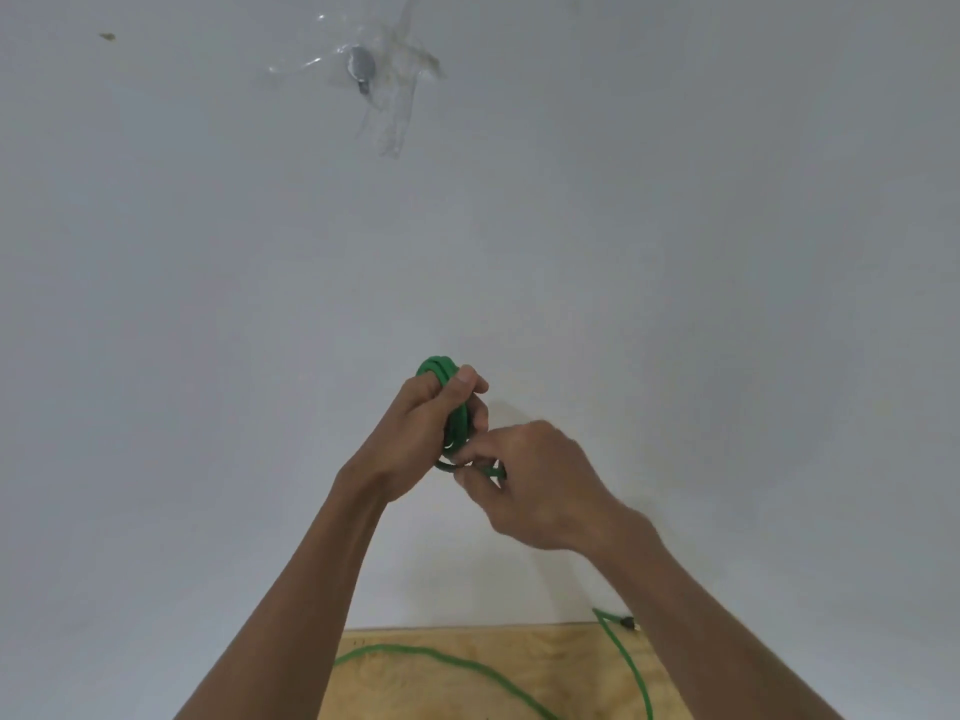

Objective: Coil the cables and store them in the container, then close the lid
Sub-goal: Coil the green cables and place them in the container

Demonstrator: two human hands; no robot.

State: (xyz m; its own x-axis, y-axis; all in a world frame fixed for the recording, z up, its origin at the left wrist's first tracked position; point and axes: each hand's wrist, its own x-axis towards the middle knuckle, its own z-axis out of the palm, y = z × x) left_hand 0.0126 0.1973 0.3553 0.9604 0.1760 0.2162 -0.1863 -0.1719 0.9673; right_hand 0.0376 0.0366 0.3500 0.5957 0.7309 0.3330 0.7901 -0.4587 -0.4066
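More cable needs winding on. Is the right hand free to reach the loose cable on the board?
Probably not yet: the right hand pinches cable at the coil held by the left hand. The loose cable lies unobstructed on the board.

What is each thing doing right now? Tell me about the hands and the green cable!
Left hand: grips the coiled loops, raised in front of the wall.
Right hand: pinches the cable just below the coil.
Green cable: partly coiled; the rest trails loose on the wooden board.
Tape on wall: stuck over a small metal piece.
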